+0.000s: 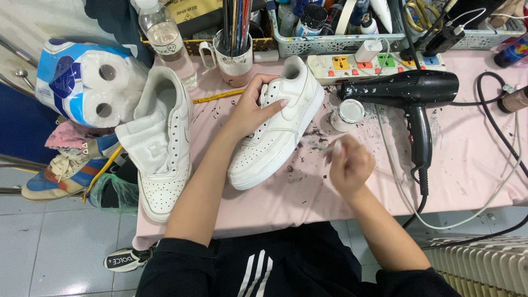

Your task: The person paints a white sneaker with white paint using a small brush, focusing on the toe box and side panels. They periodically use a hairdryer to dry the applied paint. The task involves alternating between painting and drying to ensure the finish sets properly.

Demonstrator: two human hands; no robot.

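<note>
My left hand grips a white sneaker across its laces and tongue, holding it flat on the pink table cover. My right hand is blurred; its fingers are closed on a thin brush or stick whose pale tip points up and left, close to the sneaker's side. A small open jar of white paint stands just beyond that hand. The second white sneaker, stuffed with white cloth, lies at the table's left edge.
A black hair dryer speckled with white lies at right, its cord trailing off the table. A power strip, a mug of brushes, a water bottle and supply baskets line the back. Toilet rolls and a colourful shoe sit at left.
</note>
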